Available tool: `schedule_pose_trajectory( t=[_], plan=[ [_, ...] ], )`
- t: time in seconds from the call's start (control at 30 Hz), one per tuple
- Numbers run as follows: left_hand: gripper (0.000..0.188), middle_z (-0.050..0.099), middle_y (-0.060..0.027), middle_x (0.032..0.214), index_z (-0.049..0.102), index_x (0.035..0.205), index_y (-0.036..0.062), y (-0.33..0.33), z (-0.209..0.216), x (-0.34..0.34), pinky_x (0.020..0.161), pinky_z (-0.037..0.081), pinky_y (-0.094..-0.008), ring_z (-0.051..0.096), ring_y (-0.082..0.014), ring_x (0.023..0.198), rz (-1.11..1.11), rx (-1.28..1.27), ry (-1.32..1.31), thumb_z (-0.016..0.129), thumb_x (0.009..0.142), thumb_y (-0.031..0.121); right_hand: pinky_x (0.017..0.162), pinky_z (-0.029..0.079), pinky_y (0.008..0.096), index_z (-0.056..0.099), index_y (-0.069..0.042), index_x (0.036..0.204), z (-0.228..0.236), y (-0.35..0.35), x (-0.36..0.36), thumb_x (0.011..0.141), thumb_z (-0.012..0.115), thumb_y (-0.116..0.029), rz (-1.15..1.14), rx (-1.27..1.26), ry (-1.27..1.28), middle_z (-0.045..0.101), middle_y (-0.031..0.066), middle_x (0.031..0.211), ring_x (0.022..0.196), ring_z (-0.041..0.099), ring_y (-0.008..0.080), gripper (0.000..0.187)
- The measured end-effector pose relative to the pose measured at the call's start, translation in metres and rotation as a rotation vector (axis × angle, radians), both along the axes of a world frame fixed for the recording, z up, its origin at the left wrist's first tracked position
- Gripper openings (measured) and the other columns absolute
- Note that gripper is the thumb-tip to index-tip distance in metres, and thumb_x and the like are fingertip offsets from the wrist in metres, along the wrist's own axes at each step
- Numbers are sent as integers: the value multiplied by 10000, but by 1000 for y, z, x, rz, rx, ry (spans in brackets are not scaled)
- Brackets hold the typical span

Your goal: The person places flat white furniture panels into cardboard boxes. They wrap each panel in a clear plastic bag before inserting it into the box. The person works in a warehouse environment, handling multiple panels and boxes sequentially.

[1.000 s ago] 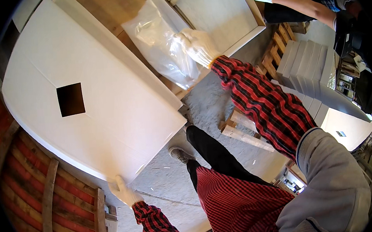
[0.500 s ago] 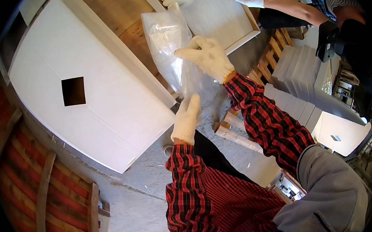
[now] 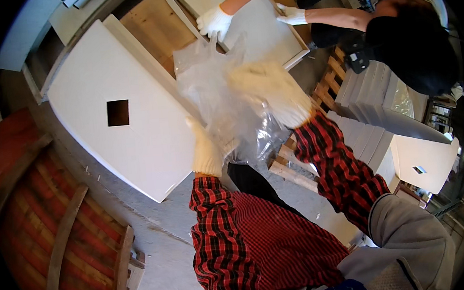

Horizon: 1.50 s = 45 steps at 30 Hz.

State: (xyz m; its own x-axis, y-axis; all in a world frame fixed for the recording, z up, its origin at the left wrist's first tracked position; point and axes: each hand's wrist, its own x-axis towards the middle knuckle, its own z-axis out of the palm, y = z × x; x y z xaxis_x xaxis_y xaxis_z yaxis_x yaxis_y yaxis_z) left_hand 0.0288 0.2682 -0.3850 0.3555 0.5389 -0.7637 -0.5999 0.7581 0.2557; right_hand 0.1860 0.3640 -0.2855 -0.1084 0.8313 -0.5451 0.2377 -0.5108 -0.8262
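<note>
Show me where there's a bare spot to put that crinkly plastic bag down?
The white panel is bare all around its square hole. Grey floor between that panel and the red wooden frame is bare too. It is crowded where another person's gloved hands rest on the far panel. Both hands grip the plastic bag.

One package was noted: a clear, crumpled plastic bag [image 3: 227, 104], held up at the centre of the view. The left hand [image 3: 206, 150] gripped its lower left edge; the right hand [image 3: 271, 92] was pressed against its right side. No labels, signs or screens could be made out.
</note>
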Motion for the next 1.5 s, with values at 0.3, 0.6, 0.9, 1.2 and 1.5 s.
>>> schedule_pose_trajectory(
  t=[0.3, 0.6, 0.9, 1.2, 1.5],
  plan=[
    [400, 521, -164, 1355, 529, 1236, 15, -73, 136, 38, 1033, 451, -506, 509, -350, 1238, 679, 291, -312, 580, 989, 327, 553, 423, 269, 637, 4, 776, 175, -201, 93, 815, 714, -277, -50, 10, -283, 603, 22, 671, 595, 533, 92, 293],
    [182, 632, -37, 1101, 587, 1143, 87, -205, 351, 126, 856, 537, -332, 615, -159, 1003, 348, 613, 31, 607, 967, 127, 589, 443, 276, 633, 6, 802, 244, -426, 172, 883, 670, -319, -436, 173, -335, 590, 38, 705, 642, 546, 96, 337],
    [144, 631, -25, 847, 634, 956, -8, -294, 405, 252, 675, 467, -250, 559, -103, 719, -394, 1009, 431, 686, 853, 78, 1069, 404, 382, 506, -1, 1376, 247, -570, 275, 826, 681, -468, -284, 279, -359, 539, 238, 1377, 1278, 531, 289, 742],
    [402, 598, 3, 783, 621, 1120, -52, -394, 423, 363, 655, 449, -251, 539, -98, 697, -594, 1283, 557, 761, 779, 110, 737, 527, 300, 695, 51, 1048, 334, -568, 353, 843, 721, -303, -851, 527, -73, 712, 128, 901, 816, 666, 195, 410],
    [366, 615, 26, 847, 652, 1144, 0, -415, 413, 408, 622, 409, -224, 492, -68, 702, -807, 1026, 514, 707, 880, 248, 535, 390, 228, 663, 17, 851, 302, -617, 445, 873, 674, -238, -1085, 546, 287, 589, 10, 692, 584, 458, 67, 256]
  ],
)
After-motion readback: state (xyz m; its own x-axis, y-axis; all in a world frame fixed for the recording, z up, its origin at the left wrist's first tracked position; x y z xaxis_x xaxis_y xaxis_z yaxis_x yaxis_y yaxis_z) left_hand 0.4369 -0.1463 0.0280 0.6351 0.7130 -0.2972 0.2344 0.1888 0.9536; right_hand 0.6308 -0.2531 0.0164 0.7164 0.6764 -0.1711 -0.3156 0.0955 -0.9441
